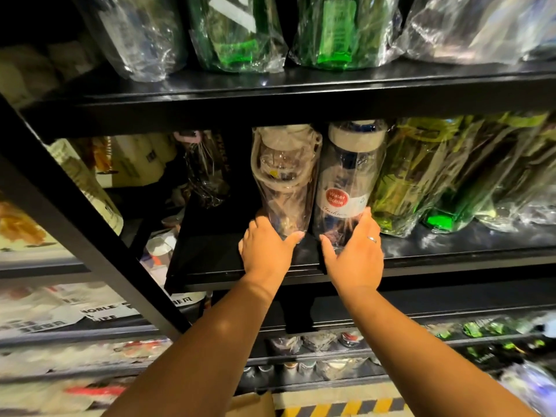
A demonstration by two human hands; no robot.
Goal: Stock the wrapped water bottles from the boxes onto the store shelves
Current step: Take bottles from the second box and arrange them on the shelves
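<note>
Bottles stand upright side by side at the front of the middle shelf (451, 251), both in clear wrap: the beige bottle (285, 176) on the left, the blue bottle (349, 182) with a red "Water Bottle" sticker just beside it on the right. The left hand (264, 248) grips the beige bottle's base, thumb on its right side and fingers curled round its left. The right hand (355, 248), a ring (372, 239) on one finger, clasps the blue bottle's base, thumb on the left and fingers up the right. Green bottles (421, 182) in wrap lean close to the blue one's right. More wrapped bottles, green and clear, sit on the upper shelf (301, 94). A cardboard box (252, 401) corner shows below, between the forearms.
</note>
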